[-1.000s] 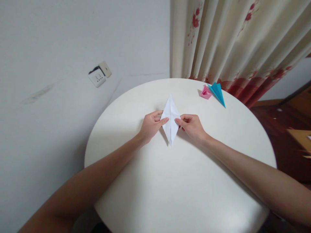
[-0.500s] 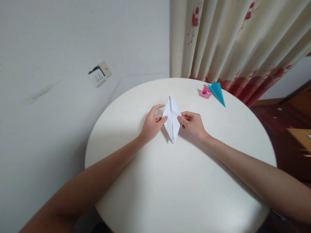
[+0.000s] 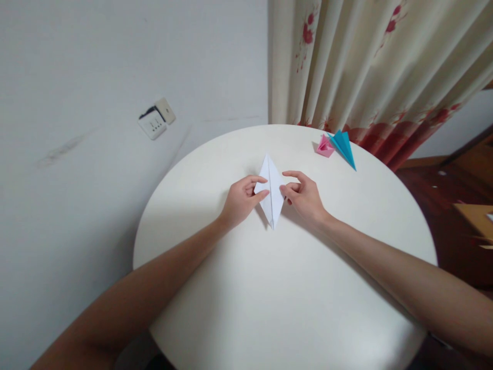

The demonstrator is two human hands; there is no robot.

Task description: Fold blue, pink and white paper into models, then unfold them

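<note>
Between my two hands is a folded sheet of white paper [image 3: 272, 198], shaped like a long diamond with a crease running down its middle. My left hand [image 3: 241, 199] grips the paper's left corner, thumb on top and some fingers behind. At the right corner, my right hand [image 3: 306, 195] pinches the edge between thumb and bent fingers, its index finger raised away from the paper. The paper's underside and the fingertips beneath it are hidden.
The round white table [image 3: 215, 303] carries a pink folded-paper piece [image 3: 324, 147] and a blue paper plane [image 3: 345, 150] at its far right. Behind it hangs a flowered curtain [image 3: 346, 61]. A socket [image 3: 153, 123] is on the left wall.
My left index finger has come down onto the paper's left half. My right index finger has lifted off the right edge. The paper's top tip has shifted slightly left and nearer.
</note>
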